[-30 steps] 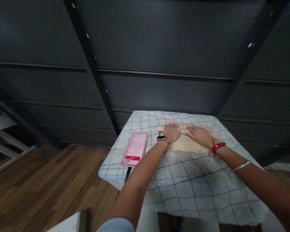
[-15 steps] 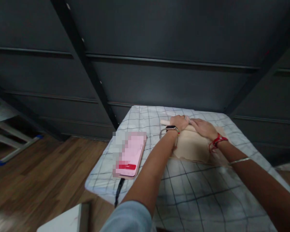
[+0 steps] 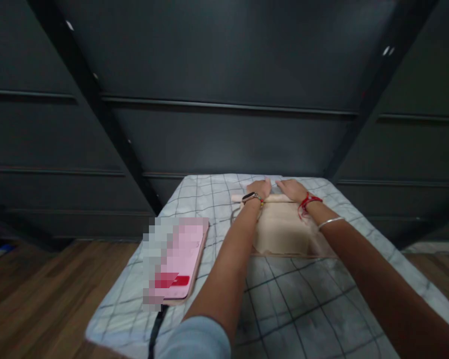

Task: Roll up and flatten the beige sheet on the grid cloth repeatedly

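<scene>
The person is wearing a light blue sleeve [image 3: 196, 339] on the left arm and a dark-faced watch [image 3: 249, 197] with a beaded band. The right wrist is carrying a red thread bracelet [image 3: 307, 201] and a thin silver bangle [image 3: 331, 222].

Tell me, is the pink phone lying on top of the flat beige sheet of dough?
No, the pink phone lies on the checked cloth, apart from the flat beige sheet of dough and off to its left.

Pushed farther across the beige sheet [image 3: 280, 232], left hand [image 3: 261, 188] and right hand [image 3: 292, 189] with the rolling pin [image 3: 275, 198], now at its far edge.
</scene>
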